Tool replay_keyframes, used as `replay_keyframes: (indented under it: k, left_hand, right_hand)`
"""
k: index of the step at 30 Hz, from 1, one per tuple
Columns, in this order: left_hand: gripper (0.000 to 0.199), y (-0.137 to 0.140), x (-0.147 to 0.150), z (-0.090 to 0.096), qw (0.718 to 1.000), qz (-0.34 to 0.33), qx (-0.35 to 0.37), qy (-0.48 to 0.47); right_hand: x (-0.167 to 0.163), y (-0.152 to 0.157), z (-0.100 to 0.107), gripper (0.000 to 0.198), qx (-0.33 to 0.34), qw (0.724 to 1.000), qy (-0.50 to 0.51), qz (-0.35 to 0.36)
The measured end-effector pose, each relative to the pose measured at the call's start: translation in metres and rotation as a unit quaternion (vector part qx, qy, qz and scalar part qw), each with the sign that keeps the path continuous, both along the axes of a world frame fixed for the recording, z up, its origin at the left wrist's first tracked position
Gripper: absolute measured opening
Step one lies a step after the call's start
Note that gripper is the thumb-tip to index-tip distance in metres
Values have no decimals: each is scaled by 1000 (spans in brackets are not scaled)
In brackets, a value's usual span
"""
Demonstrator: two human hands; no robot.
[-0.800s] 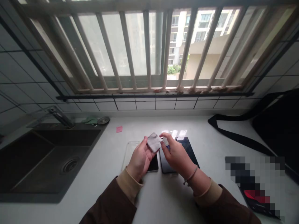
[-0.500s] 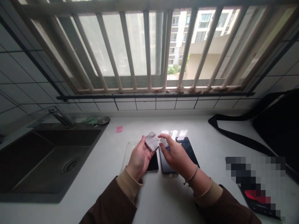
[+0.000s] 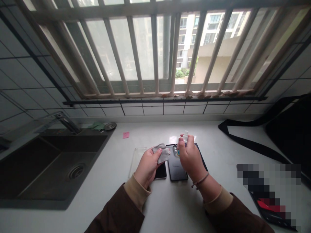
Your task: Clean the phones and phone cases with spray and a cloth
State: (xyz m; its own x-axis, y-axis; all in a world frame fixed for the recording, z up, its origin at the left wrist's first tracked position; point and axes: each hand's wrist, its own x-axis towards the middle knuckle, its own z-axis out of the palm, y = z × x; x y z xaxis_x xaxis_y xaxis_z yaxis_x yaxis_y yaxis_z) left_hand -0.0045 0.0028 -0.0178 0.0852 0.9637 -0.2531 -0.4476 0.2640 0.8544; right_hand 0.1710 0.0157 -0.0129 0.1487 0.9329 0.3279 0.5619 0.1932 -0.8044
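Your left hand (image 3: 147,163) is pinching a thin, crumpled grey cloth (image 3: 163,156) beneath its thumb, and now your right hand (image 3: 189,155) is curling its fingers tightly round a small, clear-topped plastic bottle (image 3: 185,137)! Below them, a black, rectangular phone with round camera lenses (image 3: 178,170) is lying on the glossy white countertop (image 3: 167,207), while a see-through plastic case (image 3: 136,158) is resting beside your left hand.

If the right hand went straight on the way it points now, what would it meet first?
Probably the tiled wall below the window, with the small bottle in the right hand leading. Depth is unclear; angled downward, it would meet the countertop first.
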Motion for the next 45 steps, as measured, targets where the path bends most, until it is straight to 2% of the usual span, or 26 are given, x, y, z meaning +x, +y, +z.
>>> replay_keyframes:
  k: [4,8,13,17,22,25,28,31,32,34,36,37,39,40,42,45]
  left_hand:
    - [27,-2,0,3,1000,-15,2,5]
    - [31,-2,0,5,1000,-13,6,4]
    - [34,-2,0,2,1000,-22,17,1]
    - [32,-2,0,2,1000,-17,13,-18]
    - [33,-3,2,10,996,21,-14,-82]
    - [30,-3,2,11,996,30,-17,-87]
    - [28,-2,2,9,996,35,-15,-81]
    - [30,-3,1,9,996,33,1,-78]
    - [31,-3,1,9,996,33,12,-80]
    - [34,-5,1,12,995,30,38,-91]
    - [38,-7,2,14,994,16,57,-96]
    - [40,-8,2,15,994,5,63,-93]
    - [43,-9,2,14,995,-17,68,-70]
    - [44,-9,2,13,996,-25,69,-52]
    - [47,-10,3,11,997,-42,67,-10]
    - [55,-10,2,9,995,-66,64,38]
  right_hand:
    - [6,22,15,44,8,1000,-3,-10]
    - [6,58,24,33,27,999,-6,45]
    - [-9,95,13,22,-2,991,-72,113]
    - [-21,103,-3,21,-9,985,-112,131]
    - [-24,103,-16,26,-9,982,-141,126]
    - [-22,103,-16,39,-1,981,-145,126]
    - [-16,98,-5,53,31,984,-139,107]
    - [-8,78,15,47,120,985,-108,67]
    - [-5,67,21,44,131,985,-94,64]
    - [0,44,31,47,87,991,-65,76]
    - [1,22,32,58,-28,992,16,120]
    - [0,12,30,63,-96,978,81,167]
    - [-4,-1,23,68,-196,918,227,260]
    - [-6,-5,18,66,-224,885,292,286]
    - [-11,-8,9,57,-233,845,382,293]
    - [-15,-8,2,47,-209,835,433,269]
